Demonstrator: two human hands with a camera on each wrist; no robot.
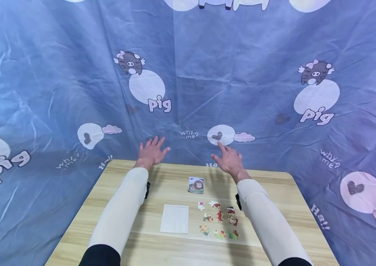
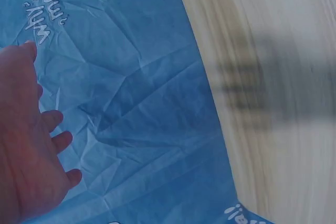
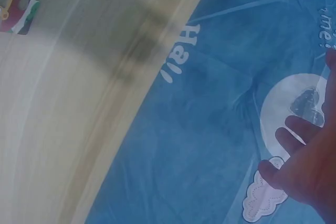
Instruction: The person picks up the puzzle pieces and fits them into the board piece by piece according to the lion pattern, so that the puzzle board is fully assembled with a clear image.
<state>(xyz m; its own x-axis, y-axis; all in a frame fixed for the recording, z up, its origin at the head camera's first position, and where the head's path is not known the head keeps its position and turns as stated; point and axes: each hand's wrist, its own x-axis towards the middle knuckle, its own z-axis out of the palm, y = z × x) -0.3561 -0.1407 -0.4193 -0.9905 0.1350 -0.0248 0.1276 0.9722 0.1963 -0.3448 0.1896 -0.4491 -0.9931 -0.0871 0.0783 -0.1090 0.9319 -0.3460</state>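
My left hand (image 1: 152, 152) is held up over the far edge of the table with its fingers spread and holds nothing. To its right, my right hand (image 1: 231, 160) reaches over the same edge with the index finger extended and the other fingers loosely bent, also holding nothing. Below and between the hands lies a small picture card (image 1: 196, 185) with a lion-like animal on it. Nearer, several loose jigsaw puzzle pieces (image 1: 220, 216) lie spread out in rows, apart from each other. A white rectangular puzzle tray (image 1: 174, 219) lies flat to their left.
A light wood-grain table (image 1: 267, 184) carries these things. Behind it and at both sides hangs a blue patterned cloth (image 1: 201, 96) with pig figures and lettering. Shadows of the arms fall across the tabletop.
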